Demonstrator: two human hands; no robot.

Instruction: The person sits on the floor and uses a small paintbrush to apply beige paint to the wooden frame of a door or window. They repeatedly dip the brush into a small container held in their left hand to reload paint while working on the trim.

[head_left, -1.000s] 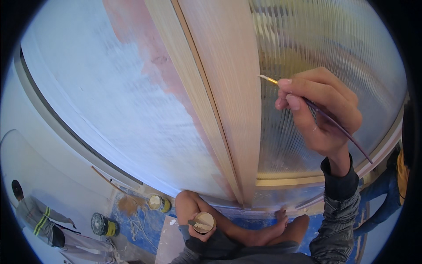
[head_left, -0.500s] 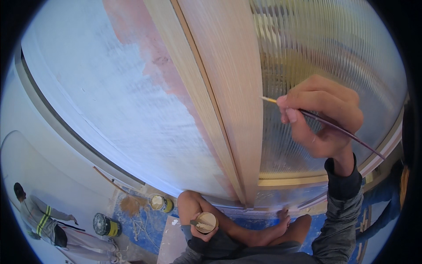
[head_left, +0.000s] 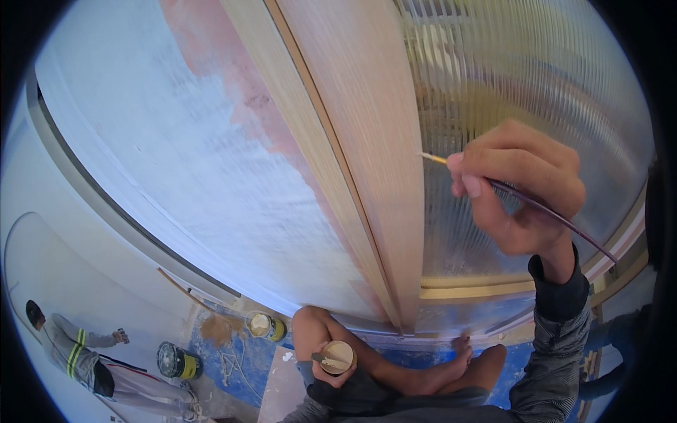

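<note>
Between the thumb and fingers of my right hand [head_left: 525, 187] is a thin paintbrush [head_left: 589, 241] with a dark handle and a yellowish end. Its tip touches or nearly touches the edge where the pale wooden frame [head_left: 367, 92] meets the ribbed glass panel [head_left: 472, 240]. Low in front of me, beside my knee, my left hand [head_left: 333, 381] is wrapped round a small round cup [head_left: 345, 350] of beige paste. A flat grey tool or stick rests in the cup. Part of my left hand is hidden behind the cup.
Left of the frame stretches a wall [head_left: 162, 134] of whitish and pink patches. Two buckets [head_left: 171, 361] stand on the blue-covered floor [head_left: 240, 377]. At the far left a person [head_left: 77, 352] in a grey top with yellow stripes stands near a pale wall.
The view has shifted slightly. My right hand keeps the brush at the frame's edge, its tip little moved. The person at left has raised a hand, now holding a small object.
</note>
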